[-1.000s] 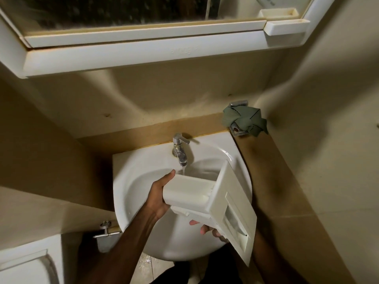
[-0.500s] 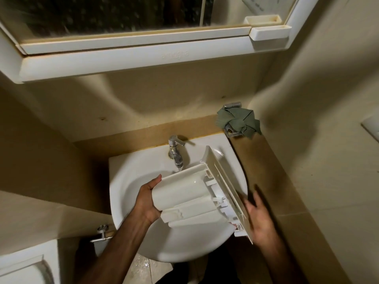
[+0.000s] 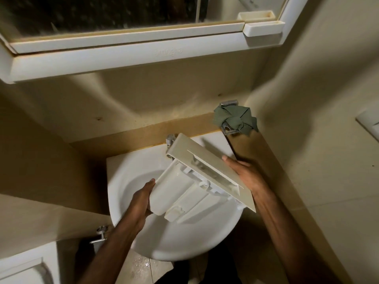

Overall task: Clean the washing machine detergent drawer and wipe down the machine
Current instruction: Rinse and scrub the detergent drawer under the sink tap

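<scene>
I have the detergent drawer [image 3: 184,193] held over the white sink [image 3: 127,173], turned underside up so its ribbed base faces me and its flat front panel [image 3: 213,167] tilts up toward the back right. My left hand [image 3: 141,199] grasps the rear end of the drawer, thumb along the upper edge and fingers wrapped under it. My right hand [image 3: 246,173] holds the front panel from the right side, its thumb lying flat across the panel's face; the other fingers are behind the panel, so I cannot tell how they sit. The top corner of the panel covers most of the chrome tap [image 3: 169,139], of which only the cap shows. I cannot tell from here whether water is running.

A crumpled green cloth [image 3: 233,118] lies on a metal fitting in the back right corner, on the brown ledge [image 3: 143,134] behind the sink, well apart from the drawer. Above it all hangs a white mirror cabinet [image 3: 123,58] with a small shelf [image 3: 264,30] at its right end. Low on the left wall there is a chrome valve [image 3: 101,234], and wet floor tiles [image 3: 141,267] show beneath the basin
</scene>
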Action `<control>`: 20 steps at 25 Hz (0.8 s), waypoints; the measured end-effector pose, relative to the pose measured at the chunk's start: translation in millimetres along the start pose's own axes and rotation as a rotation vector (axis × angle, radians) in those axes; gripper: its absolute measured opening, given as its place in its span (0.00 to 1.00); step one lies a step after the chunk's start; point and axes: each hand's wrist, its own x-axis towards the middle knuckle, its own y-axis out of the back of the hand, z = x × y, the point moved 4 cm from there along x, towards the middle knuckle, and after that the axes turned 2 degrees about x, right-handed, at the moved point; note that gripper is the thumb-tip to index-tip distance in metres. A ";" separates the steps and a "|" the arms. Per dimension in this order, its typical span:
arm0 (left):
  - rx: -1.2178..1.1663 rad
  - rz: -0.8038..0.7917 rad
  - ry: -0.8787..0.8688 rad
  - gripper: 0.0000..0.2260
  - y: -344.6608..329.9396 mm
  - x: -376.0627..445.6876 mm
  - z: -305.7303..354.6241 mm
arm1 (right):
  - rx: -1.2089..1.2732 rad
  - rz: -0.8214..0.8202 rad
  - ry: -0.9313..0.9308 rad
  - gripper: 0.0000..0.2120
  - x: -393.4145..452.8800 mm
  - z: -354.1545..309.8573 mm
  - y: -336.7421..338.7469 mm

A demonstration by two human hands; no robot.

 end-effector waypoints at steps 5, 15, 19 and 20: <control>0.174 0.421 -0.554 0.18 46.5 -49.7 68.9 | -0.135 -0.111 0.057 0.15 27.3 -54.5 -43.2; 1.534 -0.276 -0.825 0.61 -23.0 -111.6 147.7 | -0.529 -0.296 0.187 0.30 46.5 -107.8 -123.3; 1.565 -0.397 -0.680 0.63 -30.1 -89.4 137.3 | -0.612 -0.327 0.188 0.26 51.5 -111.0 -138.3; 1.514 -0.408 -0.669 0.63 -28.4 -85.4 136.9 | -0.610 -0.339 0.178 0.27 50.9 -110.9 -140.6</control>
